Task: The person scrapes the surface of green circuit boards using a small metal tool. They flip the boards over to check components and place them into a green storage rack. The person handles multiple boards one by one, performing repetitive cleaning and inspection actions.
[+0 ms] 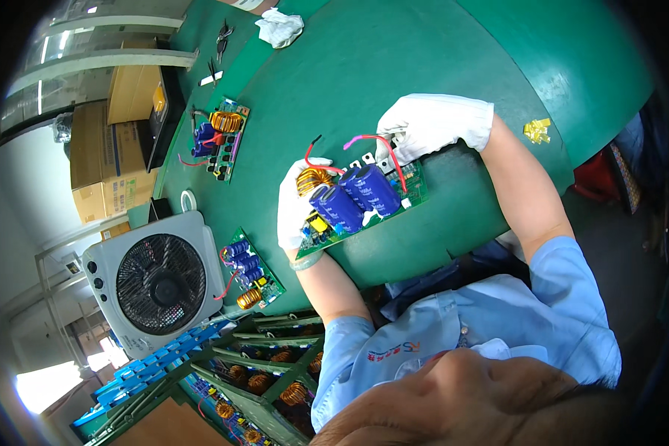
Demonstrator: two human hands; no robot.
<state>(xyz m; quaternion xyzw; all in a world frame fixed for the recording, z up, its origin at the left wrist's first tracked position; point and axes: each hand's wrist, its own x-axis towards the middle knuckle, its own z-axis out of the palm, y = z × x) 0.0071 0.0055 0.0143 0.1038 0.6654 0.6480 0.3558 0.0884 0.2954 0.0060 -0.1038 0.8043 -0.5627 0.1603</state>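
Both my hands wear white gloves and hold up a green circuit board point(415, 192) above the table. My left hand point(293, 204) grips the board's left end, next to a copper-wound coil point(314, 180). At the board's far right edge, the fingers of my right hand point(431, 126) close around the row of silver-tabbed components point(370, 160). Several large blue capacitors point(375, 192) stand along the middle of the board. Two red wires rise from it, one tipped black and the other tipped pink. The fingertips of my left hand are partly hidden behind the board.
Two similar boards lie on the green table point(334, 82), one farther left point(219, 141) and one nearer point(249, 269). A grey box fan point(156, 282) stands at the left. Racked boards point(264, 372) fill the lower left. Yellow pieces point(537, 131), a crumpled white cloth point(280, 28) and pliers point(223, 41) lie about.
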